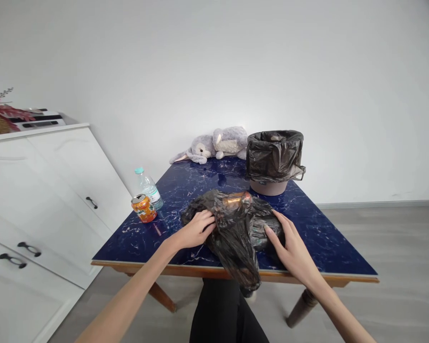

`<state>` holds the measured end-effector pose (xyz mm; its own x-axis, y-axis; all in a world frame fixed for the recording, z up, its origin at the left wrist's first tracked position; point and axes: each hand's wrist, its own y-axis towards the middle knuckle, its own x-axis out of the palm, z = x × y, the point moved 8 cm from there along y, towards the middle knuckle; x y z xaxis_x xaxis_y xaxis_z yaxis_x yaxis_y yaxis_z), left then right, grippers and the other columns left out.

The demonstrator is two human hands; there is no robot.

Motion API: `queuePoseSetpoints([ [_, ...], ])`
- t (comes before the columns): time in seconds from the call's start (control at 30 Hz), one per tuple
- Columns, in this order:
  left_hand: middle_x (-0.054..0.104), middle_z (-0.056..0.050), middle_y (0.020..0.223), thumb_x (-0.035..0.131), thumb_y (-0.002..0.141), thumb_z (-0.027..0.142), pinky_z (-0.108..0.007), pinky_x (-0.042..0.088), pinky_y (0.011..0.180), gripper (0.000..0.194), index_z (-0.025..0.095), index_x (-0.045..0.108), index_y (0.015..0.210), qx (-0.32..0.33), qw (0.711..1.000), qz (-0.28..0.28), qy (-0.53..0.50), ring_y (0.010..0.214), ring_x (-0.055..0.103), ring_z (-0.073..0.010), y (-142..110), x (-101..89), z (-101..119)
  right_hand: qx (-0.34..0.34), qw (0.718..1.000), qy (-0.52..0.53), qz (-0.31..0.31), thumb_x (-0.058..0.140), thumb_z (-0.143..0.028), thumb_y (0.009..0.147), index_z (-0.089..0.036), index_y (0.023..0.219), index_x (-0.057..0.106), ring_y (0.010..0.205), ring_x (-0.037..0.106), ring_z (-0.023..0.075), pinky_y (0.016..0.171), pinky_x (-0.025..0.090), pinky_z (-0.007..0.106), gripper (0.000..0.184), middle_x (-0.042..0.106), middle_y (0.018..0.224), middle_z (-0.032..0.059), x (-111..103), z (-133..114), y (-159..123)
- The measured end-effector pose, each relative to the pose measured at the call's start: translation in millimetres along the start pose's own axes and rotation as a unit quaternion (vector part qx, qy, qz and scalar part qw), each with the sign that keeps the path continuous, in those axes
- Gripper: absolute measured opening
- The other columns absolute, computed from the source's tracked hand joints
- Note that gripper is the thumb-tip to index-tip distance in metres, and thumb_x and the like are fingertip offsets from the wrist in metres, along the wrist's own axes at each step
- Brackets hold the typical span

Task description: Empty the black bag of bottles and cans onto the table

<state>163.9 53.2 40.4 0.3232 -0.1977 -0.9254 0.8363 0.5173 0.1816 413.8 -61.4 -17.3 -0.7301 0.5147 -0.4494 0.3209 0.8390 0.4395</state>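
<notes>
A black garbage bag (236, 238) lies crumpled at the front of the blue marble-patterned table (210, 178). Its thin plastic shows something orange and other filled shapes inside, which I cannot make out. One loose end droops over the front edge. My left hand (196, 228) has its fingers curled into the plastic on the left side. On the right side, my right hand (289, 240) clasps the bag with its thumb in front and its fingers along the edge. Behind the bag stands a trash can (269, 188) lined with another black bag (277, 159).
An orange soda can (144, 208) and a clear plastic bottle (149, 188) with a teal cap stand at the table's left edge. A grey plush rabbit (214, 143) lies against the wall at the back. A white cabinet (53, 181) is on the left.
</notes>
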Motion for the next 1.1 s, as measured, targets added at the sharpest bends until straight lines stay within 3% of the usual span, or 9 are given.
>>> queuePoseSetpoints([
  [0.1, 0.066, -0.018, 0.137, 0.034, 0.110, 0.028, -0.048, 0.043, 0.115, 0.041, 0.019, 0.068, 0.131, 0.003, 0.996, 0.087, 0.001, 0.132, 0.057, -0.0293, 24, -5.1, 1, 0.003, 1.000, -0.003, -0.004, 0.047, -0.061, 0.106, -0.027, 0.159, 0.041, 0.151, 0.047, 0.0308, 0.131, 0.033, 0.053, 0.063, 0.049, 0.161, 0.0120, 0, 0, 0],
  [0.17, 0.066, -0.019, 0.136, 0.045, 0.107, 0.035, -0.049, 0.045, 0.112, 0.037, 0.017, 0.067, 0.131, -0.033, 0.987, 0.157, 0.006, 0.128, 0.060, -0.0322, 33, -14.8, -1, 0.003, 1.000, -0.003, -0.005, 0.047, -0.061, 0.106, -0.027, 0.160, 0.041, 0.152, 0.046, 0.0307, 0.131, 0.033, 0.053, 0.064, 0.048, 0.162, 0.0122, 0, -1, 0],
  [0.23, 0.073, -0.016, 0.122, 0.056, 0.102, 0.042, -0.049, 0.050, 0.106, 0.035, 0.017, 0.071, 0.122, -0.069, 0.979, 0.189, -0.012, 0.114, 0.067, -0.0326, 40, -20.3, -1, 0.001, 1.000, -0.002, -0.005, 0.047, -0.061, 0.106, -0.027, 0.160, 0.041, 0.152, 0.045, 0.0306, 0.131, 0.033, 0.053, 0.064, 0.048, 0.162, 0.0124, 0, -2, 0],
  [0.33, 0.078, -0.012, 0.111, 0.054, 0.104, 0.047, -0.045, 0.055, 0.099, 0.038, 0.019, 0.076, 0.115, -0.063, 0.977, 0.165, -0.121, 0.105, 0.072, -0.0307, 51, -17.3, 9, -0.005, 1.000, -0.001, -0.003, 0.046, -0.061, 0.107, -0.027, 0.161, 0.040, 0.152, 0.046, 0.0308, 0.131, 0.033, 0.054, 0.064, 0.049, 0.162, 0.0127, 0, -3, 1],
  [0.43, 0.078, -0.013, 0.121, 0.051, 0.105, 0.052, -0.046, 0.054, 0.106, 0.043, 0.021, 0.076, 0.123, -0.024, 0.969, 0.142, -0.199, 0.120, 0.070, -0.0324, 61, -14.6, 21, -0.006, 1.000, 0.000, -0.002, 0.046, -0.061, 0.107, -0.027, 0.161, 0.040, 0.151, 0.047, 0.0312, 0.131, 0.033, 0.056, 0.064, 0.049, 0.161, 0.0130, 0, -3, 1],
  [0.6, 0.080, -0.018, 0.119, 0.073, 0.091, 0.053, -0.050, 0.056, 0.103, 0.043, 0.020, 0.079, 0.118, -0.069, 0.973, 0.123, -0.184, 0.123, 0.070, -0.0358, 78, -10.9, 15, -0.005, 1.000, 0.000, -0.006, 0.046, -0.060, 0.107, -0.028, 0.161, 0.040, 0.151, 0.047, 0.0315, 0.130, 0.035, 0.057, 0.063, 0.049, 0.161, 0.0131, 1, -1, 2],
  [0.83, 0.083, -0.014, 0.108, 0.081, 0.081, 0.050, -0.050, 0.061, 0.092, 0.042, 0.019, 0.080, 0.110, -0.089, 0.968, 0.113, -0.204, 0.109, 0.077, -0.0337, 96, -14.8, 8, -0.005, 1.000, -0.009, -0.010, 0.046, -0.061, 0.107, -0.027, 0.157, 0.044, 0.149, 0.049, 0.0320, 0.128, 0.037, 0.057, 0.061, 0.051, 0.159, 0.0133, 2, -3, 3],
  [0.97, 0.082, -0.011, 0.116, 0.083, 0.078, 0.049, -0.050, 0.059, 0.103, 0.044, 0.022, 0.079, 0.112, -0.086, 0.968, 0.115, -0.205, 0.112, 0.076, -0.0318, 76, -35.5, 5, 0.015, 1.000, -0.014, -0.016, 0.044, -0.063, 0.106, -0.028, 0.156, 0.044, 0.150, 0.048, 0.0321, 0.128, 0.037, 0.057, 0.061, 0.051, 0.159, 0.0125, 3, -3, 3],
  [1.1, 0.076, -0.016, 0.131, 0.091, 0.070, 0.053, -0.053, 0.056, 0.108, 0.072, 0.018, 0.070, 0.130, -0.143, 0.962, 0.171, -0.158, 0.119, 0.073, -0.0362, 9, -84.5, -4, 0.026, 0.999, -0.015, -0.017, 0.044, -0.063, 0.106, -0.031, 0.156, 0.044, 0.149, 0.049, 0.0330, 0.126, 0.039, 0.058, 0.059, 0.052, 0.158, 0.0113, 3, -4, 2],
])
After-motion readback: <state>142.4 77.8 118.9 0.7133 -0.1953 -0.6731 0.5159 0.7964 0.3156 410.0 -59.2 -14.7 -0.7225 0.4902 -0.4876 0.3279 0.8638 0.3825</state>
